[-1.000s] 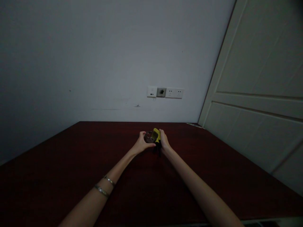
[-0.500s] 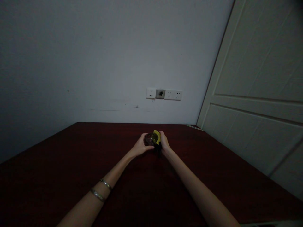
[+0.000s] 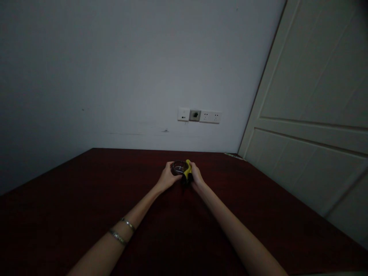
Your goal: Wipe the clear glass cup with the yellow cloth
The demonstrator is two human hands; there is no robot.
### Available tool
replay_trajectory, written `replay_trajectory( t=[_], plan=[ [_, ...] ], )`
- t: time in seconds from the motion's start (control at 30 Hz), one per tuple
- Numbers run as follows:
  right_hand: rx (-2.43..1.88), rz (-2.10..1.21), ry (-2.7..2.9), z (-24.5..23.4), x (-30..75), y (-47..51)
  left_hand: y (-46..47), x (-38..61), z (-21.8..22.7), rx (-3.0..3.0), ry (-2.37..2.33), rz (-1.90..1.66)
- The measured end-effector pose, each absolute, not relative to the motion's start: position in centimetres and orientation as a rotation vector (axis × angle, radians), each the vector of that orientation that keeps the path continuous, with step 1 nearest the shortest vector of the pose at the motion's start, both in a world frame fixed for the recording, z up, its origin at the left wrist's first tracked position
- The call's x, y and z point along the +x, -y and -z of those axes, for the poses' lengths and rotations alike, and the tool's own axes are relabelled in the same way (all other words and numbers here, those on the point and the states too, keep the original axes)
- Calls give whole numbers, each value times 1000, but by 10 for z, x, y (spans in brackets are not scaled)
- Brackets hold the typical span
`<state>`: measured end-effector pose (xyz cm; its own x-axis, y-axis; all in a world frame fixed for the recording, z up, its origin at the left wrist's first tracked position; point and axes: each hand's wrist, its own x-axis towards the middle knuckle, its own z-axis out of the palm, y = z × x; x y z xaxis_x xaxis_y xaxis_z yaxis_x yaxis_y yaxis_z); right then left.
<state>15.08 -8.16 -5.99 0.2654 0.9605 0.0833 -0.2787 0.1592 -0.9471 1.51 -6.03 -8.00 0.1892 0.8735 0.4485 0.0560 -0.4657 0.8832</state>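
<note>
My left hand (image 3: 167, 178) is wrapped round the side of a small clear glass bowl (image 3: 178, 169), thumb on the near side. The bowl is tilted, so its round opening faces me in part. My right hand (image 3: 197, 175) is closed on a yellow and black cloth (image 3: 188, 170) and presses it against the bowl's right rim. Dark folds of the cloth hang below the yellow part. The fingertips of my right hand are mostly hidden behind the cloth. Both hands are close together over the far middle of the table.
The dark red table (image 3: 86, 199) runs back to a grey-white wall (image 3: 129, 69). Wall sockets (image 3: 199, 115) sit above its back edge. A pale panelled door (image 3: 301, 115) stands along the right. A thin strip (image 3: 234, 156) lies at the back right corner.
The bowl and both hands have shifted slightly left. The cloth has turned and slid along the right rim, and the bowl's opening shows more now.
</note>
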Motion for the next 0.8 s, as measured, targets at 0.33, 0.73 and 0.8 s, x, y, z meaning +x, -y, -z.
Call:
replay_trajectory(
  t=[0.33,0.73,0.8],
  plan=[
    [-1199,-1015,981,62,185,68,52,14,72,1489,-783,-1474],
    [-1293,-616,1807,83,160,98,59,12,62,1476,-723,-1455],
    [-1262,-637,1865,81,163,96,58,12,62,1484,-718,-1443]
  ],
)
